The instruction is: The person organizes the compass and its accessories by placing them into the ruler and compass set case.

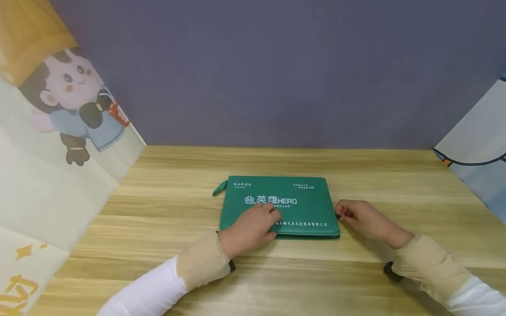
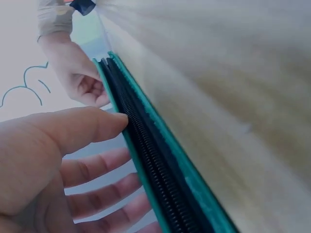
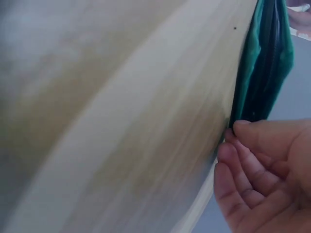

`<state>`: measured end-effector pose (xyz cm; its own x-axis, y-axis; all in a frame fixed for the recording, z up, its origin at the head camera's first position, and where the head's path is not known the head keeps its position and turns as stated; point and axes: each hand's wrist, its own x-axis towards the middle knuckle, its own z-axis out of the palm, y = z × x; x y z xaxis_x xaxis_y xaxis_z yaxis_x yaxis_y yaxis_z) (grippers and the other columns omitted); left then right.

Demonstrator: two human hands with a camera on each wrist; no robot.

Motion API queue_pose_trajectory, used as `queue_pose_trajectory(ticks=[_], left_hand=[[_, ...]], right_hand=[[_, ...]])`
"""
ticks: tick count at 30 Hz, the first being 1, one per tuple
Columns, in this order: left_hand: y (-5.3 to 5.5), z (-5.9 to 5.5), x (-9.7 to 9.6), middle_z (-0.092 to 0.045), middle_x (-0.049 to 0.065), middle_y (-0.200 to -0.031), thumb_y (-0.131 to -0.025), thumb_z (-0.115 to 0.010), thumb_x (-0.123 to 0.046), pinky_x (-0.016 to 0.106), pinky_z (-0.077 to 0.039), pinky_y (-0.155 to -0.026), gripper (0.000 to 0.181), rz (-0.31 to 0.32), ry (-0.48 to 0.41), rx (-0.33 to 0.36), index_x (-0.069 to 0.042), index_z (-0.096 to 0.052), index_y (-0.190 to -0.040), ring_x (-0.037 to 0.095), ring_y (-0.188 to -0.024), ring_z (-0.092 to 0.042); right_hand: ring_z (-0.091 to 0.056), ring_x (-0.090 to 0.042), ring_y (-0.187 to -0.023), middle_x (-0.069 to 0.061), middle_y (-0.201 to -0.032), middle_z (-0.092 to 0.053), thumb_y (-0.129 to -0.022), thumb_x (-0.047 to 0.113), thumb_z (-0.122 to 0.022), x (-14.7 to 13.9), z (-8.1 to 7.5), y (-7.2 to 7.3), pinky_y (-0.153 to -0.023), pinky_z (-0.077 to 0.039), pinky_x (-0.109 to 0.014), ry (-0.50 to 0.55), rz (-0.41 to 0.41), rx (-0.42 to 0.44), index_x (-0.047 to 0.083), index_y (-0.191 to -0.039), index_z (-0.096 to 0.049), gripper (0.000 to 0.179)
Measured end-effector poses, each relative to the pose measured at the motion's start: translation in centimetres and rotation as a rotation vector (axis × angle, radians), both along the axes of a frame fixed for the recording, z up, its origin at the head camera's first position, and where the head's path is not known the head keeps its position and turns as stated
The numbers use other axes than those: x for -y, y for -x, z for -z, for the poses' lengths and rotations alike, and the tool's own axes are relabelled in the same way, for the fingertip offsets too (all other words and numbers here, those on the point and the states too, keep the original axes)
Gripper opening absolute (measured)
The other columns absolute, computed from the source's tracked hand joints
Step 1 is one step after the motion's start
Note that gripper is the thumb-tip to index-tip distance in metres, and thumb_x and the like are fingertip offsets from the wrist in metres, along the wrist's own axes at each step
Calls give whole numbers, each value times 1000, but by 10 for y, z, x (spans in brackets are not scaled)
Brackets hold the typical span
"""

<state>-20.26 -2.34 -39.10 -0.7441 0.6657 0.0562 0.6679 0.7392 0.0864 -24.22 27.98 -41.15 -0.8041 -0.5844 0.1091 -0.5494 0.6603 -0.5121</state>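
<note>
A green zippered case (image 1: 304, 193) with white lettering, "HERO" among it, lies flat on the wooden table. My left hand (image 1: 253, 228) rests on its top near the front edge, fingers spread over the cover. In the left wrist view the thumb (image 2: 92, 127) touches the cover's rim, right beside the black zipper (image 2: 138, 126), whose teeth look joined there. At the case's right end my right hand (image 1: 357, 217) pinches a small dark zipper end (image 3: 232, 124) between thumb and forefinger. Fingertips mostly cover that piece, so whether it is the pull or the tape cannot be told.
A green strap loop (image 1: 219, 188) sticks out at the case's back left corner. The wooden table (image 1: 178, 171) meets a grey-blue panel (image 1: 276, 79) at the back. A cartoon-printed sheet (image 1: 51, 175) stands on the left, another printed sheet (image 1: 478, 127) on the right.
</note>
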Motion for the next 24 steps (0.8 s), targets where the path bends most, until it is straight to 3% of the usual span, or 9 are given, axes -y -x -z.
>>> queue_pose_trajectory(ticks=[10, 18, 24], left_hand=[[5, -9, -5, -59, -1, -96, -82, -74, -29, 25, -47, -75, 30, 0, 19, 77, -13, -66, -105, 14, -84, -53], [5, -10, -6, -58, 2, -92, -80, -73, -30, 26, -48, -66, 33, -6, 82, 17, -11, -65, -106, 16, -76, -54], [5, -9, -6, -58, 2, -91, -80, -72, -30, 26, -48, -64, 33, 4, 93, -5, -11, -64, -105, 16, -74, -53]], right_hand=[[-47, -2, -64, 7, -70, -55, -82, -4, -65, 2, 1, -1, -55, -43, -22, -40, 75, -17, 10, -79, -57, 17], [-44, 0, -60, 10, -67, -56, -80, 0, -71, 3, -5, -8, -52, -40, -22, -62, 82, -105, 15, -72, -60, 20], [-43, 1, -59, 10, -66, -55, -79, -1, -71, 0, -6, -11, -52, -40, -21, -59, 82, -94, 16, -71, -59, 22]])
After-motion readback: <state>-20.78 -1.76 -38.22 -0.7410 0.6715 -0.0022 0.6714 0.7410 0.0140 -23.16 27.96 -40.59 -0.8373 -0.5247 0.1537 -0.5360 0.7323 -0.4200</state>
